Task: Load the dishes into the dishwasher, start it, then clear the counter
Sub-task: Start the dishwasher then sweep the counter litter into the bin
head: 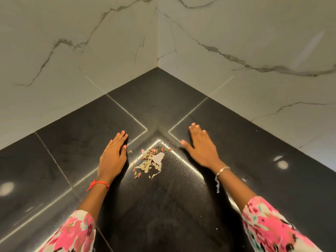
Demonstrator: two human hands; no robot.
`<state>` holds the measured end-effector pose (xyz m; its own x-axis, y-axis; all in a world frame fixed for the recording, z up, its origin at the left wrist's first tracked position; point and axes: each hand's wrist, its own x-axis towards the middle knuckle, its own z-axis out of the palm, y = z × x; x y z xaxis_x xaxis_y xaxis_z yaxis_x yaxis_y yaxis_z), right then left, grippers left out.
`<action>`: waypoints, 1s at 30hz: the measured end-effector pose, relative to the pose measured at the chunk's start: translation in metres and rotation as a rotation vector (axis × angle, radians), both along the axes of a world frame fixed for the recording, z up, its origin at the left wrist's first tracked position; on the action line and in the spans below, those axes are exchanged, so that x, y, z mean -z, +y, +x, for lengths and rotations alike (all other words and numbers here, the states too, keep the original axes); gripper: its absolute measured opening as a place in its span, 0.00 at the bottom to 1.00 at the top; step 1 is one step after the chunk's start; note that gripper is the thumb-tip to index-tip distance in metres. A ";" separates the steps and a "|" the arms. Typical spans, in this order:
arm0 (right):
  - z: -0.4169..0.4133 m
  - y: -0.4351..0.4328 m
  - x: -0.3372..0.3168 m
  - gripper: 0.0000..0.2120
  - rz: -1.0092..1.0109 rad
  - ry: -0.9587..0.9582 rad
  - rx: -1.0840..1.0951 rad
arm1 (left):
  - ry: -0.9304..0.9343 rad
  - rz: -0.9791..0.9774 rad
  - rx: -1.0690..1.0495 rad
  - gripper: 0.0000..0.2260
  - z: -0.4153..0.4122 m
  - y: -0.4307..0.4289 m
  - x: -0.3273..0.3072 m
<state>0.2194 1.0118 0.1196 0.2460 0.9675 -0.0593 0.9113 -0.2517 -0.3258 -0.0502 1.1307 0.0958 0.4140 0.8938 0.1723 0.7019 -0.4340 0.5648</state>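
Two hands fill my feed, both stretched out over the black counter (181,206) where it runs into a corner between two marble walls (91,51). The left hand (114,153) lies palm down with its fingers straight and close together, pointing toward the corner, and it holds nothing. The right hand (201,144) is also palm down with straight fingers. Its thumb is spread out to the left, and it holds nothing either. Both seem to rest flat on the stone, though from this angle I cannot be sure how firmly they press.

Between them sits a small pile of scraps (151,160): pale peelings, bits of red and green, and one larger white shred near the top. The pile is on the counter close to where the pale seams in the stone meet. It is just beside the left thumb and a little further from the right hand. Neither hand touches the pile itself. One or two loose bits lie right by the left thumb.

On the left wrist I see a red thread (98,184) tied round, with its ends hanging off to the left. On the right wrist there is a silver bracelet (221,170) with a pale strand dangling below it. Both forearms come out of floral sleeves, the left sleeve (72,233) and the right sleeve (272,226), pink and white at the bottom edge of the view. Round spots of light reflect off the polished counter far to the left and right.
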 end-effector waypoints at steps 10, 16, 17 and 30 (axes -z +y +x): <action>0.134 0.023 -0.008 0.34 -0.064 0.062 0.412 | -0.014 0.001 -0.012 0.19 0.004 0.000 -0.001; 0.037 0.032 0.002 0.41 -0.023 -0.054 0.115 | -0.003 -0.011 -0.020 0.19 0.006 0.000 -0.003; 0.012 0.031 0.002 0.42 -0.015 -0.033 0.057 | -0.003 -0.016 -0.020 0.19 0.006 0.000 -0.003; -0.131 0.024 0.005 0.30 0.051 0.155 -0.336 | -0.121 -0.129 -0.007 0.18 0.004 -0.001 -0.008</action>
